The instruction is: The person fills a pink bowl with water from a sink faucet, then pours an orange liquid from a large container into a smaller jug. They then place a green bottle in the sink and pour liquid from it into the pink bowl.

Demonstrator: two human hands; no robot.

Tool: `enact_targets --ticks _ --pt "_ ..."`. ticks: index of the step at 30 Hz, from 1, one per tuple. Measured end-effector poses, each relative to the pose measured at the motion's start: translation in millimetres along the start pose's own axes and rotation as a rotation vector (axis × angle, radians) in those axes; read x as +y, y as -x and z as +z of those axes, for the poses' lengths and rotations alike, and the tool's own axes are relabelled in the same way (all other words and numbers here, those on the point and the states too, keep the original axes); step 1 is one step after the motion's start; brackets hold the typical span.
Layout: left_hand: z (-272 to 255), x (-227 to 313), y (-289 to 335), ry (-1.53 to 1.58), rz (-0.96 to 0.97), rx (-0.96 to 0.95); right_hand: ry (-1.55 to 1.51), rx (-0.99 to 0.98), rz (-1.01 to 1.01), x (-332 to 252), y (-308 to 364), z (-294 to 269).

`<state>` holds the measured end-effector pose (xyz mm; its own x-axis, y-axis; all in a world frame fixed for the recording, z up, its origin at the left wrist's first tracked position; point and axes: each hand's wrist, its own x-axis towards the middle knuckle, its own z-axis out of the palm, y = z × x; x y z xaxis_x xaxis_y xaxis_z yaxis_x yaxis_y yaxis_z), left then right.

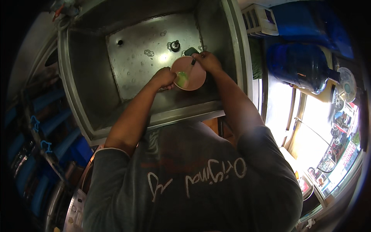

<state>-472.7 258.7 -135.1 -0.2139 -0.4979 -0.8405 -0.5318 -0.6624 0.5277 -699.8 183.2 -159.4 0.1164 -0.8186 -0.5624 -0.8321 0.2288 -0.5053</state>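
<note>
Over the right part of a deep metal sink (135,58), a round pink bowl (198,77) is tilted so its inside shows. My left hand (165,77) is closed on the bowl's left rim. At the upper right rim, my right hand (208,62) is closed too, its fingertips by the dark end of a slim utensil (193,61) that lies across the bowl. Something light green (181,78) sits in the bowl near my left fingers; whether it is a sponge or liquid I cannot tell. A dark green pad (191,51) is just beyond the bowl.
A dark upright drain fitting (175,46) stands in the sink floor, with foam patches (148,52) around it. The near sink rim (185,112) runs below my forearms. A red-handled tap (58,13) is at the far left corner. Large blue water bottles (297,65) lie at the right.
</note>
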Motion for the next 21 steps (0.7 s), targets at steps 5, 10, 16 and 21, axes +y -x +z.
enact_targets --ticks 5,10,16,21 --pt "-2 1 -2 -0.031 0.004 0.017 0.099 0.022 0.002 -5 -2 -4" --pt "-7 3 -9 -0.026 0.023 0.038 0.0 -0.002 0.031 -3 -10 -7" --pt "-12 8 -7 -0.032 -0.024 -0.042 0.14 -0.038 0.067 -8 -13 -6" --pt "-9 10 -2 -0.031 -0.005 0.03 0.131 -0.025 0.032 -11 -11 -16"
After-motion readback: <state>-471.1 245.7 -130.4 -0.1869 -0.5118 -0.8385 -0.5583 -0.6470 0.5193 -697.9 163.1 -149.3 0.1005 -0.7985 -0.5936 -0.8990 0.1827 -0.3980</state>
